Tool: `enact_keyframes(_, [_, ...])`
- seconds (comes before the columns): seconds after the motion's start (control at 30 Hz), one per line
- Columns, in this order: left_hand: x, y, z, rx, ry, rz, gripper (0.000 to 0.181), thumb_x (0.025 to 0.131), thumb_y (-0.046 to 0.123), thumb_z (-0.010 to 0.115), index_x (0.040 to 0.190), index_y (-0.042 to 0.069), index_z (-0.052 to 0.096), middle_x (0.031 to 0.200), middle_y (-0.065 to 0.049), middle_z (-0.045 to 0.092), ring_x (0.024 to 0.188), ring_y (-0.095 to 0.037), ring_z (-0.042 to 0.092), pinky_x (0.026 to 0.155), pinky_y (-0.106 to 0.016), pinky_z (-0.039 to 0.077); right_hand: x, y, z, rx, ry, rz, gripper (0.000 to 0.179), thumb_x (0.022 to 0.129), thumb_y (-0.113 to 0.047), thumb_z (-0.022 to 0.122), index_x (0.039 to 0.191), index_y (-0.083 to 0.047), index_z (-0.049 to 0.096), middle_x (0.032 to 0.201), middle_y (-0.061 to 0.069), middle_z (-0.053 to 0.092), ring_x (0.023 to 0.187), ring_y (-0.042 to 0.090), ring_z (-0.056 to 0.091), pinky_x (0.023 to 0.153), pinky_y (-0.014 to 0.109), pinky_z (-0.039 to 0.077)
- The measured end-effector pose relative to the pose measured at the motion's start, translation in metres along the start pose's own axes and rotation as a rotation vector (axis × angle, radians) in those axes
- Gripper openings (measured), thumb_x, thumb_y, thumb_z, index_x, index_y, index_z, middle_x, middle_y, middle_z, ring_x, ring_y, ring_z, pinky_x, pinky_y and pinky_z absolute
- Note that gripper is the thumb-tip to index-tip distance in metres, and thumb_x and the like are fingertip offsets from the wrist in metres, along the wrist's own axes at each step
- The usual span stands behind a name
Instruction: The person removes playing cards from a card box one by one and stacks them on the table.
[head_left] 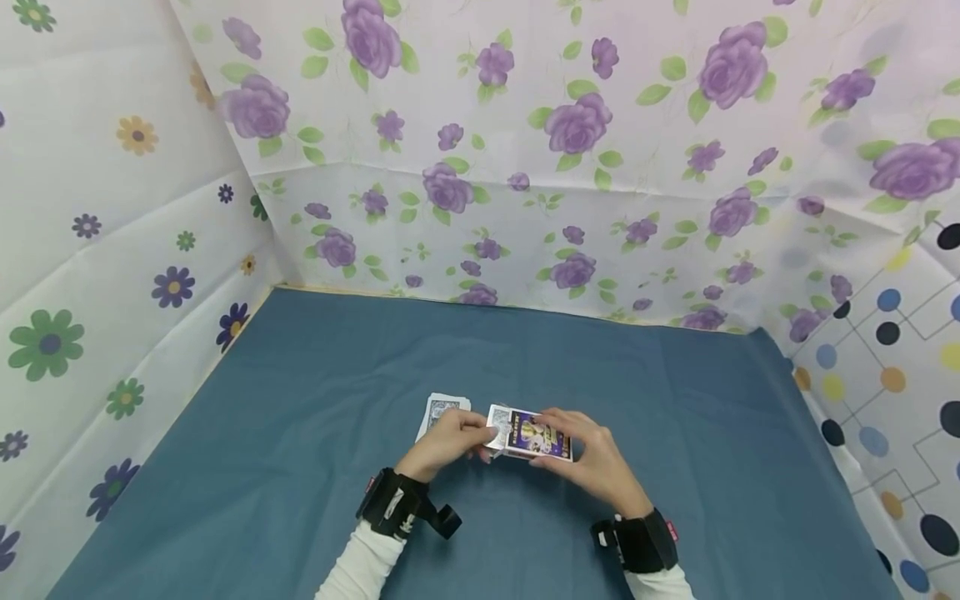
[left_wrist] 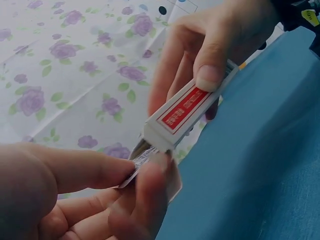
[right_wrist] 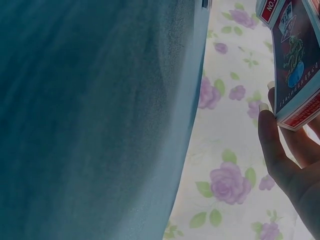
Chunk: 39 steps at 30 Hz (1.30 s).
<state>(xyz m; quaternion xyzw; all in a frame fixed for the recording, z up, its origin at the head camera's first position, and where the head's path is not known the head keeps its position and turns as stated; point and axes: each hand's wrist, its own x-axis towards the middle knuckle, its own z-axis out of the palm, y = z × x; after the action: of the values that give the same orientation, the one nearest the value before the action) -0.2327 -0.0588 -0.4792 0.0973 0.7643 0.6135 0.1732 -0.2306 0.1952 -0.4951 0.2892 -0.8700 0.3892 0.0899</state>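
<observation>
At the open end of the card box [head_left: 542, 435], my left grip [head_left: 448, 437] pinches protruding cards [head_left: 499, 416]; my right grip [head_left: 596, 461] clasps its sides. A stack [head_left: 447, 404] lies left of the box on the tabletop [head_left: 637, 367]. Keeping edges square to the opening should prevent snagging.

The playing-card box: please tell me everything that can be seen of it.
The playing-card box looks like thin printed cardboard, white-edged, with a purple picture panel uppermost, a dark picture underneath and red labels on narrow sides. It is held above the blue cloth, broad face up, gripped by the right hand. Its left end is open; there the left hand pinches a grey-patterned card.
</observation>
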Motion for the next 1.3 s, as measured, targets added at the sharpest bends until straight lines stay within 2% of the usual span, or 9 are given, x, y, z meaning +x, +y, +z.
enact_keyframes(0.13, [-0.001, 0.001, -0.007, -0.055, -0.028, -0.026, 0.024, 0.095, 0.014, 0.058, 0.101, -0.008, 0.067, 0.075, -0.015, 0.073, 0.066, -0.013, 0.069, 0.061, -0.026, 0.047, 0.001, 0.0, -0.001, 0.002, 0.003, -0.001, 0.053, 0.075, -0.038, 0.082, 0.124, -0.024, 0.066, 0.126, -0.003, 0.064, 0.12, 0.02, 0.059, 0.091, 0.046, 0.05])
enact_keyframes(0.23, [-0.003, 0.001, -0.014, -0.089, -0.036, -0.031, 0.026, 0.096, 0.013, 0.056, 0.108, -0.008, 0.065, 0.075, -0.012, 0.074, 0.063, -0.007, 0.065, 0.058, -0.022, 0.045, 0.002, 0.0, -0.001, 0.004, 0.008, -0.003, 0.053, 0.074, -0.038, 0.082, 0.124, -0.025, 0.066, 0.126, -0.004, 0.065, 0.12, 0.02, 0.059, 0.092, 0.046, 0.05])
enact_keyframes(0.37, [-0.006, -0.001, -0.026, -0.135, -0.004, -0.029, 0.03, 0.097, 0.011, 0.056, 0.119, -0.009, 0.062, 0.08, -0.01, 0.074, 0.065, -0.006, 0.064, 0.059, -0.02, 0.046, 0.002, 0.0, -0.002, -0.005, 0.012, -0.004, 0.054, 0.074, -0.038, 0.083, 0.124, -0.025, 0.066, 0.126, -0.003, 0.065, 0.121, 0.021, 0.058, 0.093, 0.047, 0.049])
enact_keyframes(0.53, [-0.011, -0.004, -0.042, -0.181, 0.055, -0.01, 0.04, 0.094, 0.007, 0.058, 0.129, -0.014, 0.053, 0.094, -0.013, 0.073, 0.075, -0.008, 0.069, 0.072, -0.023, 0.054, 0.002, 0.0, -0.002, -0.019, 0.019, -0.007, 0.055, 0.073, -0.038, 0.083, 0.124, -0.024, 0.066, 0.126, -0.002, 0.065, 0.12, 0.023, 0.059, 0.093, 0.047, 0.049])
enact_keyframes(0.77, [-0.018, -0.007, -0.056, -0.218, 0.156, -0.031, 0.031, 0.095, 0.007, 0.058, 0.117, -0.014, 0.06, 0.081, 0.001, 0.066, 0.076, -0.008, 0.064, 0.074, -0.025, 0.053, -0.001, -0.002, 0.0, -0.013, 0.018, 0.009, 0.055, 0.073, -0.037, 0.084, 0.124, -0.024, 0.066, 0.125, -0.002, 0.065, 0.12, 0.023, 0.059, 0.093, 0.048, 0.049])
enact_keyframes(0.97, [-0.019, -0.008, -0.061, -0.235, 0.216, -0.064, 0.033, 0.094, 0.01, 0.062, 0.119, -0.012, 0.06, 0.079, 0.002, 0.064, 0.074, -0.007, 0.062, 0.071, -0.023, 0.052, -0.002, -0.002, 0.001, -0.004, 0.007, 0.026, 0.055, 0.074, -0.04, 0.082, 0.125, -0.025, 0.066, 0.126, -0.003, 0.065, 0.121, 0.022, 0.058, 0.095, 0.048, 0.049])
enact_keyframes(1.2, [-0.017, -0.011, -0.066, -0.219, 0.282, -0.089, 0.029, 0.094, 0.014, 0.063, 0.109, -0.01, 0.063, 0.073, 0.002, 0.061, 0.072, -0.01, 0.058, 0.066, -0.022, 0.048, 0.0, -0.001, 0.0, -0.007, 0.015, 0.011, 0.055, 0.075, -0.04, 0.081, 0.125, -0.026, 0.065, 0.126, -0.005, 0.064, 0.121, 0.02, 0.058, 0.094, 0.047, 0.049])
enact_keyframes(1.3, [-0.015, -0.014, -0.067, -0.228, 0.305, -0.109, 0.03, 0.094, 0.014, 0.063, 0.113, -0.009, 0.062, 0.074, 0.003, 0.061, 0.071, -0.01, 0.057, 0.065, -0.023, 0.047, 0.0, -0.001, 0.0, -0.004, 0.013, 0.012, 0.055, 0.075, -0.04, 0.081, 0.125, -0.026, 0.065, 0.126, -0.006, 0.064, 0.121, 0.02, 0.058, 0.094, 0.047, 0.049])
